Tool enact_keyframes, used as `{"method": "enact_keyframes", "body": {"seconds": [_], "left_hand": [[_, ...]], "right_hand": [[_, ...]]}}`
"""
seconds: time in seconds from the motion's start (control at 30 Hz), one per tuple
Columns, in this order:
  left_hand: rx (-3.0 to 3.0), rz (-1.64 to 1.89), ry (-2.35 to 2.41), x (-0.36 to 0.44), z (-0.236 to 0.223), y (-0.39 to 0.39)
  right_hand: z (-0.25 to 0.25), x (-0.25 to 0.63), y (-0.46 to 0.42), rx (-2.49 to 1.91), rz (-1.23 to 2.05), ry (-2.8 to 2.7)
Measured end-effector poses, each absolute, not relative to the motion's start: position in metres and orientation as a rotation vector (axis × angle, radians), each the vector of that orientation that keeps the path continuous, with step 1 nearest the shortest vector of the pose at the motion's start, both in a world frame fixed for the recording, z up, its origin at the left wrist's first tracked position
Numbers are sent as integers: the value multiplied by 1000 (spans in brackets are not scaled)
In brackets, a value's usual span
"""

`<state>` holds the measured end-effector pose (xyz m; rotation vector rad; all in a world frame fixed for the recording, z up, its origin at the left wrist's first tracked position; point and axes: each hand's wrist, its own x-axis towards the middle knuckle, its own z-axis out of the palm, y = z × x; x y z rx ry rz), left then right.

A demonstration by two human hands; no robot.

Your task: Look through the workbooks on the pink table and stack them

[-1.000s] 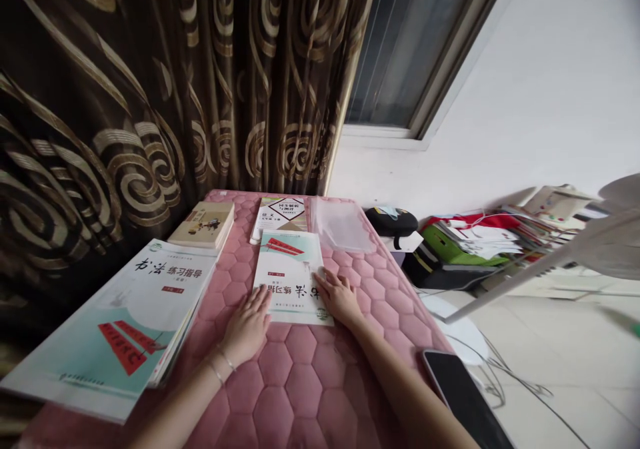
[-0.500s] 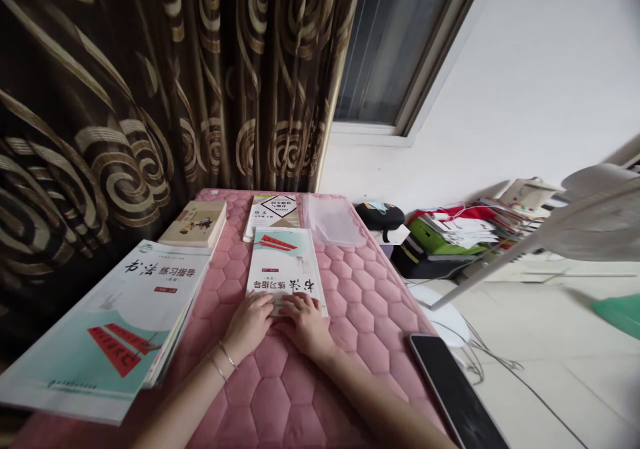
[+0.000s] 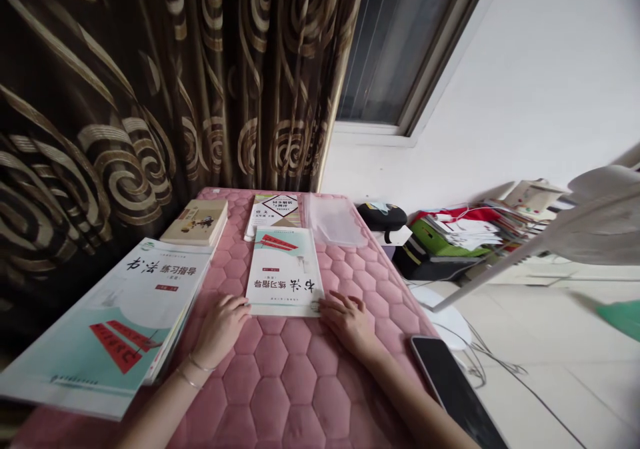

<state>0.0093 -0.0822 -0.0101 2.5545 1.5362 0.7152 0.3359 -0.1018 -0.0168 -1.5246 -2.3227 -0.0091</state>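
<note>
As left hand (image 3: 223,326) and right hand (image 3: 350,322) have parted to book's (image 3: 285,276) near corners, cover lies exposed, edges bracketed. Book flat on bench (image 3: 290,366). Grip: left loosely curved, right spread; neither appears to pinch.

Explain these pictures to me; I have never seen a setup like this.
There is no machine here: a person works with two bare hands, and one camera worn on the head looks forward and down at them. All the pictures come from that camera.

On the pink quilted surface lies a booklet with red banners. The left hand rests by its near left corner, the right hand by its near right one. Neither grips it.

Farther back are another book and clear plastic sheets. To the left are a stack of booklets and a tan book; to the right, a phone.
</note>
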Motion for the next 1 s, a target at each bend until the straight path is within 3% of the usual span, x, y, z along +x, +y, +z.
{"method": "enact_keyframes", "body": {"seconds": [0.37, 0.73, 1.0], "left_hand": [[2591, 669, 1548, 7, -8, -84], [2847, 647, 1425, 74, -11, -76], [2910, 589, 1445, 50, -8, -79]], "right_hand": [[-16, 337, -104, -1559, -22, -2341], [-26, 252, -81, -1175, -198, -2389], [-22, 287, -87, -1200, -185, -2394]]}}
